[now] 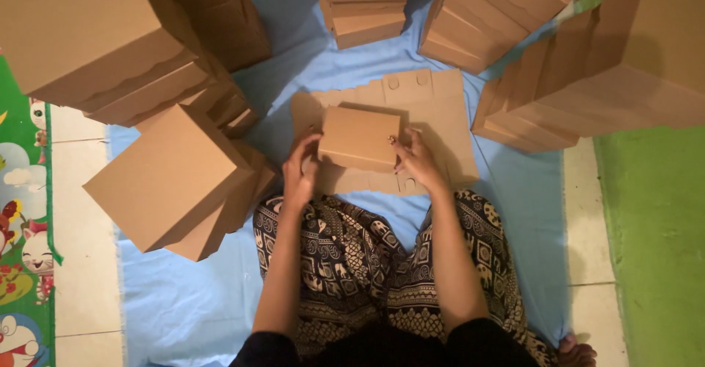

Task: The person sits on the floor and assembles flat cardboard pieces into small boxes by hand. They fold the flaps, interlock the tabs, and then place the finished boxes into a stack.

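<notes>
The left hand and right hand grip opposite sides of a small cardboard box, held over the flat cardboard blanks on the blue cloth. It looks nearly folded, though its closing flap is hidden. Stacks of finished boxes surround the person, with blanks left to fold.

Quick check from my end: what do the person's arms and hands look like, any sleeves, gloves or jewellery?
Both hands are bare: no gloves on the left hand or the right hand. The forearms are uncovered up to dark sleeves that end near the elbows. No watch or bracelet shows at either wrist; any rings on the fingers are too small to tell.
</notes>
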